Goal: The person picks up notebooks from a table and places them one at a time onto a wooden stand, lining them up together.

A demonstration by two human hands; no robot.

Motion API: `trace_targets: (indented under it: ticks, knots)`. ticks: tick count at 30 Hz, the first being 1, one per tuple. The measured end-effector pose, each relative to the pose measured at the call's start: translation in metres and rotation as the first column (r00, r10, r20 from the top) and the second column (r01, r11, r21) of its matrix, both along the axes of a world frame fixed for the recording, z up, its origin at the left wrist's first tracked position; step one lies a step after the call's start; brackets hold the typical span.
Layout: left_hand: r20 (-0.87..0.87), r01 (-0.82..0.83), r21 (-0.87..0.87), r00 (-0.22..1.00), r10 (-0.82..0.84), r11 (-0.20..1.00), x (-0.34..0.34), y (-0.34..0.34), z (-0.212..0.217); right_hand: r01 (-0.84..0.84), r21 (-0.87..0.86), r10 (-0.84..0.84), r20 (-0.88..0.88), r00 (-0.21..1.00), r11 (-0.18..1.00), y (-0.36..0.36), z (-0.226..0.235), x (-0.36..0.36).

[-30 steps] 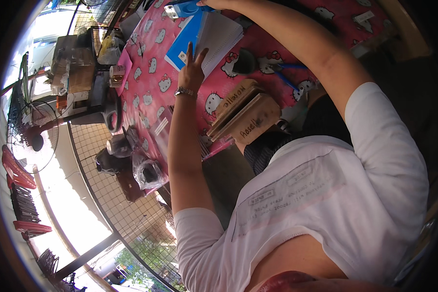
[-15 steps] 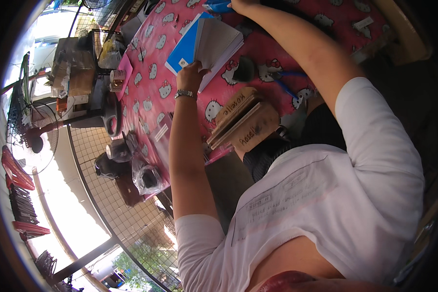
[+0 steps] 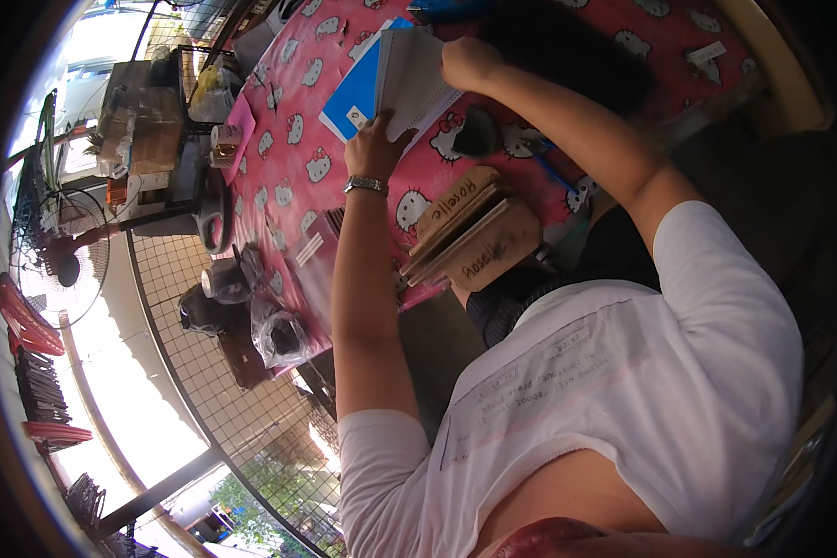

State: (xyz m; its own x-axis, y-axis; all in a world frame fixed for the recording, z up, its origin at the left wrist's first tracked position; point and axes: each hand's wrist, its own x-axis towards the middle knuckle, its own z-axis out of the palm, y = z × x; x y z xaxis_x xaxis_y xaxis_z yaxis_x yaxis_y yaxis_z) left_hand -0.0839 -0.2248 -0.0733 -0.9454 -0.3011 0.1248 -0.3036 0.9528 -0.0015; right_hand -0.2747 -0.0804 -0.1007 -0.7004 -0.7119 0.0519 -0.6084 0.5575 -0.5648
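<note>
A booklet with a blue cover [image 3: 352, 100] and pale grey pages [image 3: 409, 82] lies open over the far part of the table. On its near edge my left hand [image 3: 377, 149], with a metal-band watch at the wrist, is closed, thumb toward the pages. My right hand [image 3: 471, 65] is closed at the booklet's right edge, its fingertips partly hidden against the pages. Just beyond that hand rests a blue object [image 3: 448, 9], cut off by the top of the view. Nearer to me, a dark rounded object [image 3: 475, 133] sits on the cloth.
Brown wooden pieces with handwriting [image 3: 479, 228] stand at the near table edge. A pink patterned cloth [image 3: 284, 172] covers the table. Blue-handled tool [image 3: 556, 170] lies right of them. Plastic-wrapped items [image 3: 279, 337], a cup [image 3: 224, 146] and a fan [image 3: 65, 260] are leftward.
My right hand has come back from the blue object at the far edge to the booklet's right side, leaving that object there. My left hand stays on the booklet.
</note>
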Motion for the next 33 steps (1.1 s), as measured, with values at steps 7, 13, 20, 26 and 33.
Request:
trace_targets:
  ticks: [7,13,20,26,33]
  knots:
    - [0.082,-0.046,-0.065,0.995,0.051,0.997,-0.007,0.014,-0.005,0.215,-0.175,-0.057,0.635,0.770,0.961,-0.002,-0.029,-0.033]
    - [0.065,0.035,-0.025,0.997,-0.033,0.999,0.026,-0.003,-0.009,0.108,-0.158,-0.071,0.223,0.972,0.981,0.013,-0.034,0.029]
    - [0.054,0.023,-0.011,0.998,-0.023,1.000,0.023,0.003,-0.009,0.269,-0.295,-0.296,-0.050,0.954,0.917,0.014,-0.024,0.065]
    - [0.023,0.029,0.021,0.999,-0.030,0.999,0.023,-0.002,-0.003,0.318,-0.404,-0.311,0.086,0.947,0.858,0.026,-0.032,0.062]
    - [-0.023,0.029,0.043,0.999,-0.028,0.999,0.027,-0.009,-0.007,0.417,-0.482,-0.314,0.282,0.907,0.771,0.024,-0.026,0.065]
